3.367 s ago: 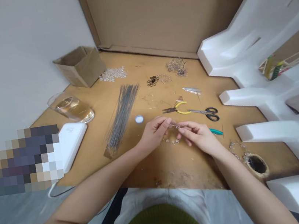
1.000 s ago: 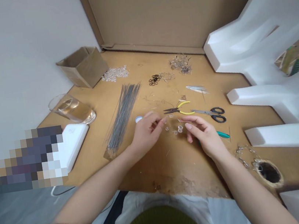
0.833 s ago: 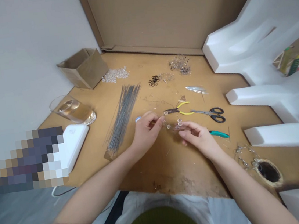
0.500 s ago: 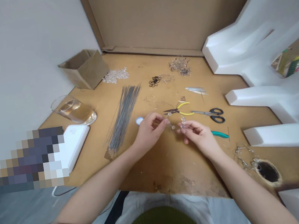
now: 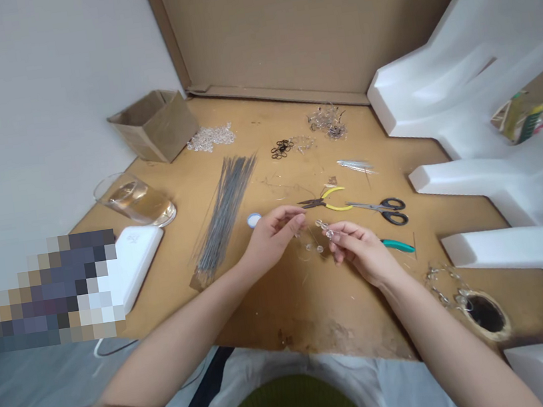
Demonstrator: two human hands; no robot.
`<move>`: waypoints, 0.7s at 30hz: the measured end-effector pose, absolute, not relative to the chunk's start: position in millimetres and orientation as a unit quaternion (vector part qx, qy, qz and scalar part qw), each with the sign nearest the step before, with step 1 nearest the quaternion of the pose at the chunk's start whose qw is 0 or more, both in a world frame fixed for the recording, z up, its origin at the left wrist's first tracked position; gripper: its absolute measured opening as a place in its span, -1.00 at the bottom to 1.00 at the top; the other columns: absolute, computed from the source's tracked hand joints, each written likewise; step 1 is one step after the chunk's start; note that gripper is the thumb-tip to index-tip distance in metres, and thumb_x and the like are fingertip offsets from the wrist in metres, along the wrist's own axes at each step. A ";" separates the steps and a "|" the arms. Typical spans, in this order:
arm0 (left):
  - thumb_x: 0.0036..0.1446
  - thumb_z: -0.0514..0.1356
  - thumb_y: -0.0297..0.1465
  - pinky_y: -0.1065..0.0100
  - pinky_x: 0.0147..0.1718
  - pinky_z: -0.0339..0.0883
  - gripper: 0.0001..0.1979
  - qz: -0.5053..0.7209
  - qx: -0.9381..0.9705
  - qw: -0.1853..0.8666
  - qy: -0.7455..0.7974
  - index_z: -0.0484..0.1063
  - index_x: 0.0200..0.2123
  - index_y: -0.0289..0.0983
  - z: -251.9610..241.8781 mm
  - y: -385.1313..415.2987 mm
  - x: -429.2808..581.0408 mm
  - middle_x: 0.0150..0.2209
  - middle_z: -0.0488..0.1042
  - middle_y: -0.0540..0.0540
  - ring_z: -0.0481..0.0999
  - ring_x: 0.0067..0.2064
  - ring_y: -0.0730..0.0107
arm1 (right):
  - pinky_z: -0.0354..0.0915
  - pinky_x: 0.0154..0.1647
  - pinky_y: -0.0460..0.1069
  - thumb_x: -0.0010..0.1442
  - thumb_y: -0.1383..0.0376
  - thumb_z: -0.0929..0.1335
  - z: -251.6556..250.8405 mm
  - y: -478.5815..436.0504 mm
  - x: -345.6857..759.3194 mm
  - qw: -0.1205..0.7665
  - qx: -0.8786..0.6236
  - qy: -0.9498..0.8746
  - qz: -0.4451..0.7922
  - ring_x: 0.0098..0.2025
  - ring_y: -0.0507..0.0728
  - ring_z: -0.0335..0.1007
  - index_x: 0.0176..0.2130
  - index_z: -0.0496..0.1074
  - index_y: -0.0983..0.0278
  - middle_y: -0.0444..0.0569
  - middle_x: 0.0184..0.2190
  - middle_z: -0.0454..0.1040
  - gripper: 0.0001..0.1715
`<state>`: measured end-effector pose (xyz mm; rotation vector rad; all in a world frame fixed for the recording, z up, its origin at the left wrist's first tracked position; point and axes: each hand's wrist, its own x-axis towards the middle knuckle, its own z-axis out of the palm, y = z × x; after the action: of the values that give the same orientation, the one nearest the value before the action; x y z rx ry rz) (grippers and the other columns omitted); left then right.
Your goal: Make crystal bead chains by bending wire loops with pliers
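Note:
Between my two hands hangs a thin wire strung with clear beads (image 5: 320, 249). My left hand (image 5: 278, 229) is pinched, thumb against fingers, at the wire's upper left end. Several clear beads (image 5: 324, 226) stick out from the fingertips of my right hand (image 5: 359, 248), which is closed on them. Just beyond the hands lie pliers with yellow handles (image 5: 335, 206) and scissors with black handles (image 5: 394, 211). A tool's teal handle (image 5: 399, 245) shows beside my right hand, its other end hidden behind that hand.
A bundle of grey wires (image 5: 227, 213) lies left of my hands. Farther back are a cardboard box (image 5: 154, 129), clear beads (image 5: 210, 138) and black rings (image 5: 281, 149). A glass of liquid (image 5: 137, 202) stands left. White foam (image 5: 470, 175) borders the right, near a round hole (image 5: 486, 313).
The beads in my right hand have tilted left and come slightly lower. The loose beads on the wire have dropped a little below my fingers. Both hands keep their grip.

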<state>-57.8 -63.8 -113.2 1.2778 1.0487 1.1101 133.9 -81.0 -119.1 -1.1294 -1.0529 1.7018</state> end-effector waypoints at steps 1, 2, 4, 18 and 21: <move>0.05 0.21 -0.17 0.37 -0.31 0.37 -0.67 0.468 0.533 0.550 0.441 0.42 -0.24 -0.31 -112.5 -63.6 -57.6 -0.37 0.51 -0.07 0.51 -0.31 0.42 | 0.20 -0.56 -0.11 -0.04 0.20 0.46 -117.5 -80.6 134.0 0.413 -0.448 -0.403 0.683 -0.64 -0.06 0.24 -0.33 0.47 0.28 -0.18 -0.59 0.43 -0.75; 0.05 0.21 -0.17 0.37 -0.32 0.38 -0.67 0.466 0.529 0.555 0.441 0.42 -0.24 -0.31 -111.9 -63.5 -57.3 -0.37 0.51 -0.07 0.50 -0.33 0.42 | 0.20 -0.57 -0.11 -0.05 0.21 0.46 -115.9 -80.2 134.1 0.417 -0.446 -0.389 0.690 -0.64 -0.06 0.23 -0.34 0.47 0.28 -0.18 -0.59 0.42 -0.75; 0.03 0.23 -0.18 0.37 -0.33 0.39 -0.67 0.462 0.526 0.560 0.443 0.41 -0.25 -0.32 -111.7 -63.4 -56.8 -0.37 0.51 -0.07 0.50 -0.34 0.44 | 0.21 -0.57 -0.11 -0.07 0.23 0.46 -113.0 -79.5 134.3 0.426 -0.442 -0.366 0.699 -0.64 -0.07 0.21 -0.34 0.47 0.29 -0.19 -0.60 0.41 -0.76; 0.02 0.23 -0.17 0.44 -0.48 0.29 -0.69 0.448 0.513 0.576 0.452 0.35 -0.48 -0.32 -108.2 -61.9 -59.2 -0.54 0.39 0.02 0.36 -0.53 0.56 | 0.22 -0.54 -0.11 -0.06 0.25 0.45 -114.3 -82.7 130.2 0.397 -0.429 -0.373 0.721 -0.60 -0.06 0.26 -0.35 0.48 0.28 -0.19 -0.60 0.38 -0.79; 0.03 0.22 -0.17 0.46 -0.52 0.25 -0.68 0.449 0.526 0.563 0.453 0.32 -0.50 -0.32 -107.0 -61.9 -59.4 -0.57 0.35 0.05 0.32 -0.56 0.59 | 0.24 -0.50 -0.08 -0.05 0.29 0.41 -118.8 -83.6 131.0 0.384 -0.423 -0.408 0.712 -0.56 -0.03 0.30 -0.30 0.48 0.26 -0.15 -0.50 0.43 -0.78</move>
<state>-59.4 -61.9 -107.0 1.2383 1.0659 1.0576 131.0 -83.6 -118.8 -1.0789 -1.0411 1.8138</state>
